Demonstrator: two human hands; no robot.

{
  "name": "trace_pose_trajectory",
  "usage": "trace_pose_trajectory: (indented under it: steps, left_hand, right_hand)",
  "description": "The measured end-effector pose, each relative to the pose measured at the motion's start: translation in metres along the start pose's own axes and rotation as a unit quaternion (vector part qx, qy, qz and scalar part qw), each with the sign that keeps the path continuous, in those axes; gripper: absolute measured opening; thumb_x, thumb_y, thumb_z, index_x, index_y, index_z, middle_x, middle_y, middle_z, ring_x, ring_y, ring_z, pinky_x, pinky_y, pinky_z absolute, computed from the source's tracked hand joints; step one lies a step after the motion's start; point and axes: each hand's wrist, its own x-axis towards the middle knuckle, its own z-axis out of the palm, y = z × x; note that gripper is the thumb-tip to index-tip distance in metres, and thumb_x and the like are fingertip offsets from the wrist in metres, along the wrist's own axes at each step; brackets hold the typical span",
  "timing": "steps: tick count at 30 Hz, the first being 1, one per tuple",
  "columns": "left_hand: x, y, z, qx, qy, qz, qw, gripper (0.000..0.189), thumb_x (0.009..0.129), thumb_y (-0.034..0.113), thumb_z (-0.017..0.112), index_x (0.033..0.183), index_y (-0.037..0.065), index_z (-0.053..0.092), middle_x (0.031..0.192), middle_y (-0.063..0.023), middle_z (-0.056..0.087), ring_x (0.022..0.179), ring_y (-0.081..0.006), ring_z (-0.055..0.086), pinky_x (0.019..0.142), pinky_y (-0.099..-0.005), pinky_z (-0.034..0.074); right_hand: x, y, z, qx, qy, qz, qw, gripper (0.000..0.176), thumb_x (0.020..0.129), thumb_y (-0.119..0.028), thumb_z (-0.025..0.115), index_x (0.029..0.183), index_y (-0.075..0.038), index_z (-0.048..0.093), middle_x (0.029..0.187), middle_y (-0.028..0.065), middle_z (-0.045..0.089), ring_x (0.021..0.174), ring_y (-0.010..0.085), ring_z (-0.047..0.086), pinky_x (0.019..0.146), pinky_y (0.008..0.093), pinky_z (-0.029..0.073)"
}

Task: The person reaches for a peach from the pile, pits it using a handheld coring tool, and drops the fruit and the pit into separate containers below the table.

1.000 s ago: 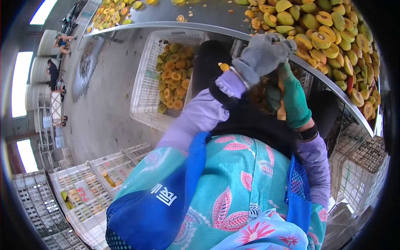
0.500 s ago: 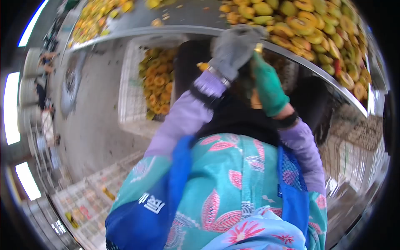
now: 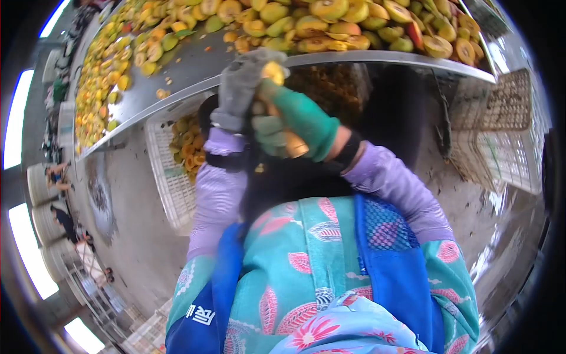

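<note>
My left hand (image 3: 240, 82), in a grey glove, is closed around a yellow peach half (image 3: 273, 72) near the metal table's front edge. Right against it is my right hand (image 3: 300, 118), in a green glove with greyish fingers, wrapped around a wooden-handled tool (image 3: 296, 145). The handle's butt sticks out below the fist; its working end is hidden at the fruit. Motion blurs both hands a little. Just beyond them, halved peaches (image 3: 330, 26) with green, yellow and reddish skins lie heaped on the metal table (image 3: 200, 56).
Below the table's edge, a white plastic crate (image 3: 168, 177) holds peach halves at my left. Brownish scraps (image 3: 330, 88) lie under the table in front of me. Stacked plastic crates (image 3: 495, 130) stand at my right. Other people (image 3: 65, 224) are at the far left.
The view has swung to the right, so table and crates appear shifted. Both hands stay together at the table edge; the peach half and the tool's handle now show more clearly.
</note>
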Motion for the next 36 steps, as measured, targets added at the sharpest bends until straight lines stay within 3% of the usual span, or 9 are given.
trace_pose_trajectory:
  steps: [7,18,22,25,26,27,29,31,36]
  left_hand:
    - [-0.004,-0.004,-0.013,-0.099,-0.119,-0.151,0.976,0.039,0.095,0.033,0.053,0.108,-0.003,0.06,0.088,-0.014,0.066,0.074,-0.0183,0.064,0.064,-0.0281,0.054]
    - [-0.004,0.02,0.03,-0.333,0.092,-0.169,0.923,0.048,0.094,0.046,0.05,0.114,0.003,0.055,0.09,-0.018,0.064,0.069,-0.0248,0.062,0.059,-0.0342,0.053]
    - [-0.038,0.0,-0.046,-0.486,0.079,-0.133,0.86,0.051,0.09,0.049,0.055,0.116,0.005,0.055,0.092,-0.0152,0.064,0.071,-0.0246,0.063,0.058,-0.0375,0.053]
    - [-0.061,0.029,-0.102,0.238,0.302,-0.2,0.901,0.041,0.086,0.041,0.062,0.105,0.005,0.062,0.091,-0.0146,0.064,0.076,-0.0238,0.064,0.067,-0.0369,0.053]
    - [-0.061,0.038,-0.11,0.559,0.26,-0.197,0.762,0.036,0.085,0.037,0.063,0.1,0.004,0.065,0.09,-0.0151,0.064,0.078,-0.0234,0.064,0.07,-0.036,0.052]
    - [-0.052,0.04,-0.115,0.637,0.284,-0.174,0.695,0.027,0.083,0.028,0.066,0.093,0.002,0.066,0.089,-0.0154,0.064,0.08,-0.0243,0.064,0.074,-0.0339,0.051]
    - [-0.003,0.04,-0.099,0.389,0.265,-0.138,0.871,0.027,0.08,0.026,0.066,0.095,0.003,0.065,0.09,-0.0169,0.065,0.081,-0.0299,0.063,0.075,-0.0386,0.05]
    - [0.043,0.068,-0.052,0.546,0.067,0.016,0.835,0.028,0.079,0.027,0.065,0.095,0.004,0.064,0.095,-0.0192,0.065,0.085,-0.0371,0.062,0.078,-0.0434,0.049]
    - [0.143,-0.009,-0.045,0.629,-0.045,-0.118,0.767,0.06,0.071,0.032,0.069,0.121,0.0,0.056,0.107,-0.0278,0.061,0.104,-0.0418,0.057,0.087,-0.0438,0.046]
  right_hand:
    - [0.003,0.019,-0.012,0.111,-0.099,-0.006,0.989,0.035,0.097,-0.047,0.04,0.084,-0.016,0.049,0.058,-0.0036,0.042,0.047,0.0125,0.039,0.044,0.0264,0.034]
    - [-0.013,-0.013,-0.001,0.086,-0.156,-0.006,0.984,0.038,0.098,-0.049,0.037,0.086,-0.015,0.049,0.056,-0.0078,0.038,0.044,0.007,0.035,0.043,0.0248,0.032]
    - [-0.021,-0.015,0.01,0.064,-0.169,0.012,0.983,0.039,0.098,-0.05,0.038,0.087,-0.014,0.049,0.056,-0.0066,0.04,0.044,0.0069,0.037,0.043,0.0239,0.033]
    - [-0.024,-0.032,-0.021,0.079,-0.02,0.011,0.997,0.039,0.097,-0.05,0.041,0.088,-0.013,0.048,0.056,-0.0055,0.043,0.045,0.0079,0.04,0.043,0.024,0.035]
    - [-0.021,-0.035,-0.027,0.1,0.047,0.021,0.994,0.039,0.097,-0.05,0.042,0.088,-0.013,0.048,0.057,-0.005,0.044,0.045,0.0083,0.042,0.042,0.0241,0.035]
    - [-0.019,-0.033,-0.031,0.156,0.105,0.026,0.982,0.038,0.096,-0.049,0.046,0.089,-0.012,0.05,0.058,-0.0027,0.047,0.046,0.0102,0.046,0.042,0.0253,0.038]
    - [-0.02,-0.034,-0.016,0.028,0.115,0.03,0.993,0.035,0.094,-0.05,0.049,0.091,-0.015,0.052,0.062,-0.0019,0.047,0.051,0.0112,0.045,0.045,0.0251,0.037]
    - [-0.022,-0.034,0.001,-0.059,0.141,0.002,0.988,0.033,0.092,-0.048,0.051,0.091,-0.016,0.053,0.065,-0.0013,0.046,0.053,0.012,0.045,0.045,0.0263,0.037]
    - [-0.021,-0.046,0.001,-0.128,0.277,-0.134,0.943,0.03,0.093,-0.044,0.052,0.091,-0.015,0.053,0.066,-0.0024,0.047,0.054,0.0113,0.046,0.044,0.0274,0.037]
